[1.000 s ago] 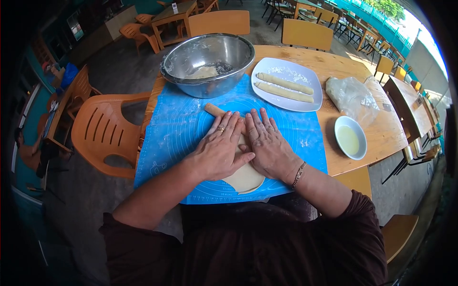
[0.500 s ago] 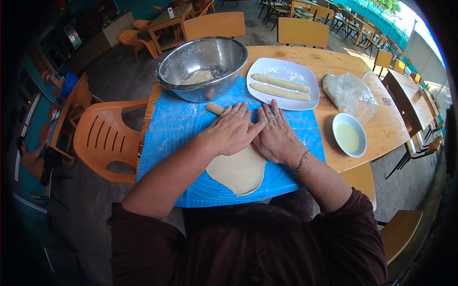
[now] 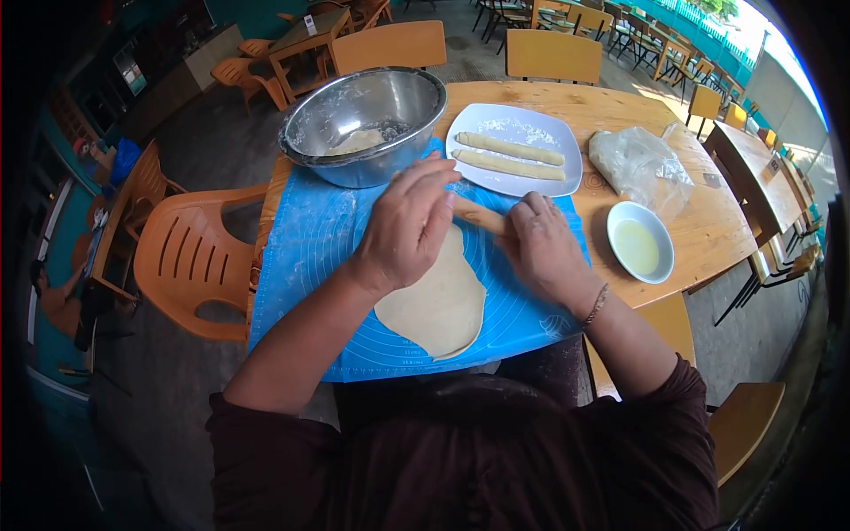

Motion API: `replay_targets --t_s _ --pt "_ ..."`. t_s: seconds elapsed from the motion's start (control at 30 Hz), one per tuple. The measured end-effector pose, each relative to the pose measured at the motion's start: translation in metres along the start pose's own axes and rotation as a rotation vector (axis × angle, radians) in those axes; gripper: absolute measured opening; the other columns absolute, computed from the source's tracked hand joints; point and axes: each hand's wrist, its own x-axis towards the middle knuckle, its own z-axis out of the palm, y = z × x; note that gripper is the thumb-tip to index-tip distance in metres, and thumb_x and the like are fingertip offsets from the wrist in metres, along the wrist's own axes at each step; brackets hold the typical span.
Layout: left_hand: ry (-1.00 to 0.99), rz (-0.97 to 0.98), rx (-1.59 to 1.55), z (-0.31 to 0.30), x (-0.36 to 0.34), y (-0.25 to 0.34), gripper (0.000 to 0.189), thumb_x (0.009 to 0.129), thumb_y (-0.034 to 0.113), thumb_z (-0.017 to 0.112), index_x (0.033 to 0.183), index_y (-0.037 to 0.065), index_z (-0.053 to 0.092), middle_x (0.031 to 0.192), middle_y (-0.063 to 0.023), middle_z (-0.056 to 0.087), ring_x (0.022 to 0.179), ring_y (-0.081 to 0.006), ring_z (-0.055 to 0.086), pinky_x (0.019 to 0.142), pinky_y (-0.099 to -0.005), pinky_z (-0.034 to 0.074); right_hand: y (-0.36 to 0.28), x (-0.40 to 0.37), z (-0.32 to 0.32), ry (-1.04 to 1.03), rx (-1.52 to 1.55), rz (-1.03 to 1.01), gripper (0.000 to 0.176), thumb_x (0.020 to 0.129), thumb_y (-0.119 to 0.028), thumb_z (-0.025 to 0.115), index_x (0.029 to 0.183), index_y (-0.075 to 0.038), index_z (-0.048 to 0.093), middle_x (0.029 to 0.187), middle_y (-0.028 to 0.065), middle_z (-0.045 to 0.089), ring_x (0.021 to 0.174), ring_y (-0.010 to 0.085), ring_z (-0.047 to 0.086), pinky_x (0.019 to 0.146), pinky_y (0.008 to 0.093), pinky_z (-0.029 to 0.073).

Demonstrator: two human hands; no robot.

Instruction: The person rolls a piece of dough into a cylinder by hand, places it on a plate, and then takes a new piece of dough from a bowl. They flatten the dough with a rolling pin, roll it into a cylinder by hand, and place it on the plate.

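A wooden rolling pin lies slantwise over the far part of a flat, thin sheet of dough on a blue marked mat. My left hand is curled over the pin's left end, which it hides. At the other end, my right hand has its bent fingers closed around the pin. Two long dough rolls lie side by side on a floured white plate beyond my hands.
Behind the mat's left side stands a steel bowl with dough inside. At right are a clear plastic bag and a small bowl of pale liquid. An orange chair is at the table's left; a person sits far left.
Both hands have moved apart, from flat and touching over the pin to its two ends. More of the pin and the dough sheet now shows. The view has shifted slightly.
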Motion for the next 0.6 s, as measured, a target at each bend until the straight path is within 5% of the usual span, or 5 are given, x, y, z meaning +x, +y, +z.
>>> replay_targets --t_s 0.07,0.17,0.3,0.47,0.6 --pt "0.113 -0.035 -0.001 -0.004 0.004 0.0 0.025 0.099 0.01 0.052 0.11 -0.008 0.065 0.118 -0.0225 0.065 0.115 -0.0376 0.062 0.1 -0.0409 0.047 0.005 -0.007 -0.025 -0.064 0.036 0.083 0.024 0.09 -0.017 0.066 0.097 0.005 0.057 0.107 0.0251 0.058 0.112 0.0435 0.058 0.093 0.0514 0.046" --pt "-0.157 -0.179 0.087 0.008 -0.003 -0.038 0.024 0.095 0.011 0.059 0.112 -0.003 0.067 0.113 -0.0204 0.066 0.107 -0.036 0.063 0.097 -0.0417 0.048 0.015 -0.021 -0.049 0.051 0.079 0.21 0.024 0.09 -0.016 0.067 0.097 0.004 0.057 0.097 0.0221 0.06 0.092 0.0393 0.064 0.078 0.0485 0.049" --pt "-0.328 -0.114 0.299 0.029 -0.013 -0.053 0.027 0.09 0.015 0.065 0.112 -0.002 0.068 0.114 -0.0196 0.064 0.109 -0.0355 0.06 0.097 -0.0443 0.047 0.02 -0.042 -0.059 0.095 0.169 0.325 0.027 0.089 -0.02 0.07 0.093 0.004 0.057 0.083 0.0228 0.061 0.075 0.0382 0.062 0.069 0.0454 0.049" --pt "-0.758 -0.451 0.281 0.011 0.028 -0.028 0.032 0.085 0.019 0.071 0.11 -0.001 0.068 0.114 -0.0177 0.062 0.114 -0.0341 0.056 0.097 -0.0429 0.046 0.016 -0.058 -0.059 0.023 0.23 0.377 0.034 0.087 -0.025 0.074 0.086 0.004 0.056 0.073 0.0211 0.058 0.067 0.0335 0.057 0.066 0.0427 0.047" --pt "-0.666 -0.27 0.353 0.01 0.024 -0.046 0.024 0.084 0.019 0.074 0.098 0.0 0.068 0.103 -0.0178 0.068 0.101 -0.0342 0.062 0.089 -0.0437 0.049 0.016 -0.064 -0.042 -0.001 0.413 0.36 0.036 0.087 -0.027 0.075 0.082 0.003 0.055 0.069 0.0174 0.055 0.062 0.0276 0.051 0.063 0.0408 0.045"
